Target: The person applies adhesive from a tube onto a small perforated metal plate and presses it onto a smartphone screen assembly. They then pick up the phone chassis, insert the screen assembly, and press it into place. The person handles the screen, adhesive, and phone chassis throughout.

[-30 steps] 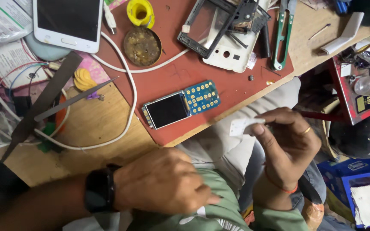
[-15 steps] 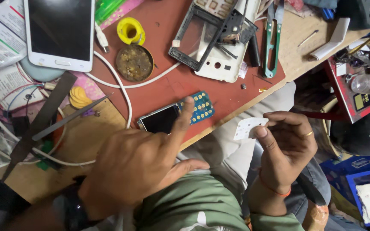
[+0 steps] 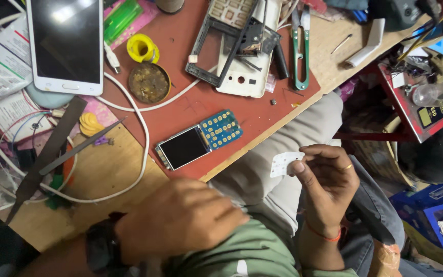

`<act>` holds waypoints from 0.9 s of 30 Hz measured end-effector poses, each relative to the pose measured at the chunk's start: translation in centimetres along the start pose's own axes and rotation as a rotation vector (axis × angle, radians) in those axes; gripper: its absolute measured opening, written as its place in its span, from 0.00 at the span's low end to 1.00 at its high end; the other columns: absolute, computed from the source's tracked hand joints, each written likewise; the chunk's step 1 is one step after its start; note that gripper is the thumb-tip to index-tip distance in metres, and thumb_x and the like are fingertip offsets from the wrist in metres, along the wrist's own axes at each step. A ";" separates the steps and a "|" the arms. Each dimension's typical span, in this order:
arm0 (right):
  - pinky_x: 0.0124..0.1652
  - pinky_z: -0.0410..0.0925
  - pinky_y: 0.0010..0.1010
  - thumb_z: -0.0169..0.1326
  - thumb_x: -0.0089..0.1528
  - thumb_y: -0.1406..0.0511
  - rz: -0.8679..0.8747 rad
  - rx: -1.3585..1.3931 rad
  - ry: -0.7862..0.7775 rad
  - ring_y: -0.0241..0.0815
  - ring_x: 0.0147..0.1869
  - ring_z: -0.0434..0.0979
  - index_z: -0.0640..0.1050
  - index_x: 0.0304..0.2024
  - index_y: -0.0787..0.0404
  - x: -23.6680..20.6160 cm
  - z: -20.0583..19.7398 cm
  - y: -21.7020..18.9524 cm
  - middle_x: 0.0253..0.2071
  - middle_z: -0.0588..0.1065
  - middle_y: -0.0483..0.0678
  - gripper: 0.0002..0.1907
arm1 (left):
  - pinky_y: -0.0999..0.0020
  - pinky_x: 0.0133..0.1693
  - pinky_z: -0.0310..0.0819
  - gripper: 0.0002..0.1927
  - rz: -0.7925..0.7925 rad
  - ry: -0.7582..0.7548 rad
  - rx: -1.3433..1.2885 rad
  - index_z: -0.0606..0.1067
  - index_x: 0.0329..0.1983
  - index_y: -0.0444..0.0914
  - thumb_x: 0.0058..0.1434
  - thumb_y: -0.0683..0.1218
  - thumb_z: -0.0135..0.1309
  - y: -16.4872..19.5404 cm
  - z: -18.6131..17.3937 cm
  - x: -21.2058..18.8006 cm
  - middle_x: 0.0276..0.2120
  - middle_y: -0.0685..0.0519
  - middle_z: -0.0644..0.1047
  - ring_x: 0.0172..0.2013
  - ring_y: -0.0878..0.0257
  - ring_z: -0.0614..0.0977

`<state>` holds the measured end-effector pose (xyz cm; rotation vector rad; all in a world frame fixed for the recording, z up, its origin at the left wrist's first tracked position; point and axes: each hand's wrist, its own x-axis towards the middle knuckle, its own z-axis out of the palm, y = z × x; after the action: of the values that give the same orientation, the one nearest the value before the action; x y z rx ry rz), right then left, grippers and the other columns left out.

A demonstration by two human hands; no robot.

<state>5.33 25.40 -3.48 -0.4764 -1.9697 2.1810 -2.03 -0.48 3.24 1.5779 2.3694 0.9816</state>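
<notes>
My right hand (image 3: 329,190) pinches the small white keypad sheet (image 3: 284,163) over my lap, my left hand (image 3: 180,218) rests loosely curled and empty near the bare phone board (image 3: 198,141); a slack pinch could drop the sheet into the clutter

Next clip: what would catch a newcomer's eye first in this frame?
Most striking is the bare phone board with dark screen and blue keypad, lying on the red mat mid-bench. Just off the bench edge, the right hand pinches a small white perforated piece, while the left hand rests low by the green shirt. At upper left a white smartphone lies face up, with a stripped phone frame at top centre.
</notes>
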 end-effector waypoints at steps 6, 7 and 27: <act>0.45 0.71 0.23 0.63 0.62 0.79 -0.049 -0.080 -0.043 0.34 0.43 0.77 0.74 0.52 0.72 1.2 0.3 -0.9 0.38 0.77 0.49 0.17 | 0.56 0.48 0.73 0.21 -0.306 0.222 0.187 0.73 0.59 0.41 0.65 0.50 0.62 -0.8 -1.2 0.2 0.48 0.50 0.76 0.49 0.52 0.77; 0.46 0.72 0.23 0.64 0.61 0.78 -0.063 -0.086 -0.059 0.34 0.44 0.77 0.74 0.52 0.72 1.4 0.4 -1.2 0.41 0.77 0.49 0.18 | 0.56 0.47 0.72 0.24 -0.366 0.205 0.197 0.72 0.60 0.40 0.62 0.51 0.62 -0.7 -1.6 0.4 0.47 0.49 0.76 0.48 0.52 0.77; 0.44 0.76 0.22 0.64 0.62 0.76 -0.115 -0.370 -0.417 0.34 0.43 0.83 0.75 0.50 0.71 4.8 9.3 -3.3 0.40 0.80 0.48 0.16 | 0.55 0.50 0.70 0.38 -0.480 0.156 0.113 0.64 0.67 0.31 0.58 0.51 0.64 -2.4 -2.9 -1.5 0.47 0.43 0.75 0.46 0.48 0.76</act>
<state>-2.59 18.63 -0.11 0.0628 -2.5613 1.9683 -4.54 -3.66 3.72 0.9070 2.7595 0.8993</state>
